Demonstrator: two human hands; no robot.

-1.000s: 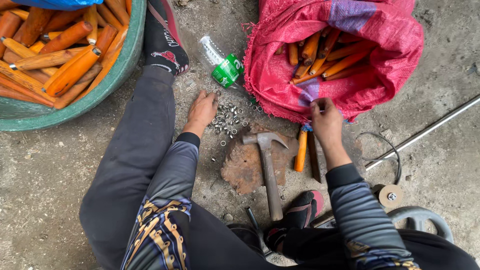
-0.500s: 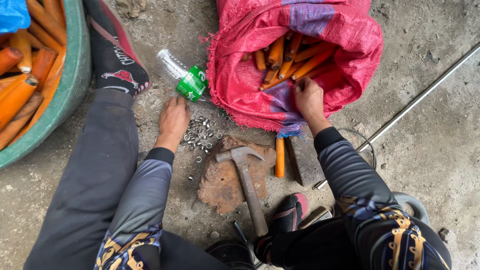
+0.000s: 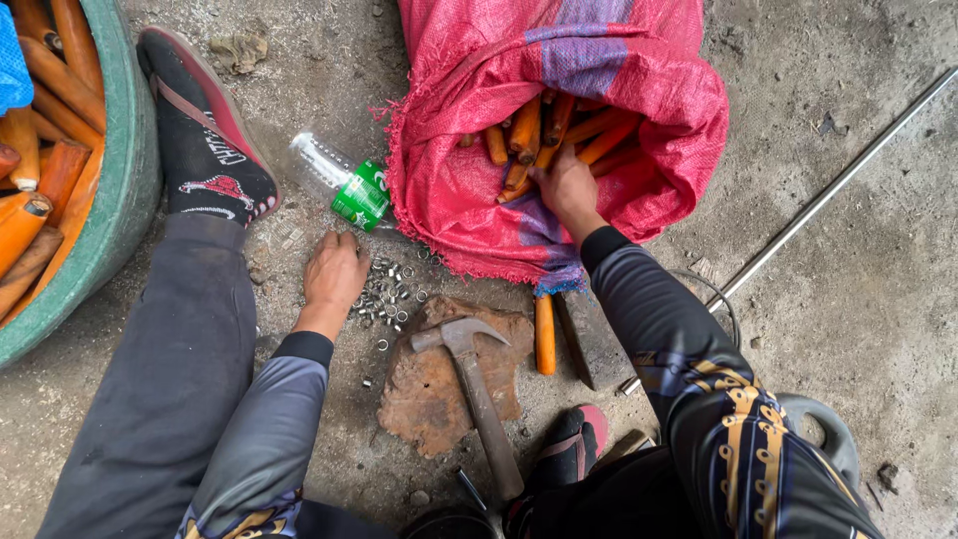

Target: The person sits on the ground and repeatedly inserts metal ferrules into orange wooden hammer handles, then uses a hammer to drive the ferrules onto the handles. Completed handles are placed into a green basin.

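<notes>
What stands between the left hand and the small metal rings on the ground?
Nothing visible. The left hand rests on the concrete at the edge of the pile of small metal rings, fingertips beside them. The hammer lies apart, on the rusty plate.

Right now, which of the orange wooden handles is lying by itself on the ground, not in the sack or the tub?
The single orange handle lying on the concrete beside the hammer, just below the red sack. The others are bunched inside the sack or piled in the green tub.

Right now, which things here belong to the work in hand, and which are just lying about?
In use: right hand among orange wooden handles in red woven sack; left hand at small metal rings.
Lying about: clear plastic bottle, claw hammer, long metal rod, green tub.
</notes>
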